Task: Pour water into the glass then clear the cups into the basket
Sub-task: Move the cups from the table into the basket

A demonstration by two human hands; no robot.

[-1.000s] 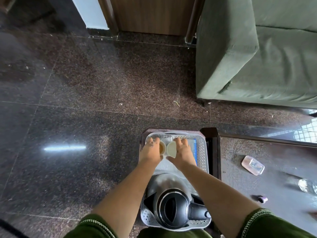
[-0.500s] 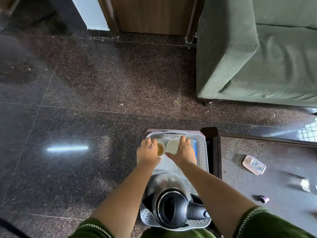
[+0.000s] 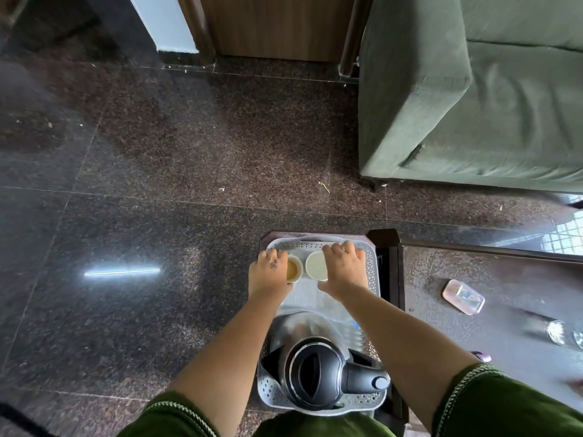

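Observation:
A grey perforated basket (image 3: pixel 374 280) rests on a small brown stool (image 3: pixel 267 238) below me. At its far end two small cups stand side by side. My left hand (image 3: pixel 267 274) wraps the left cup (image 3: pixel 292 270), which has tan liquid in it. The paler right cup (image 3: pixel 316 266) is held from its right side by my right hand (image 3: pixel 344 272), fingers reaching the basket's far rim. A steel kettle with a black lid (image 3: pixel 314 372) fills the basket's near end. A clear glass (image 3: pixel 564 335) stands on the dark table at the far right edge.
The dark table (image 3: pixel 492 335) lies right of the basket with a small pink box (image 3: pixel 463 296) and a small purple object (image 3: pixel 481 356) on it. A green sofa (image 3: pixel 473 105) stands at the back right. Polished dark stone floor (image 3: pixel 142 216) spreads to the left.
Both hands and the two cups have shifted slightly apart at the basket's far end. The kettle and basket have not moved.

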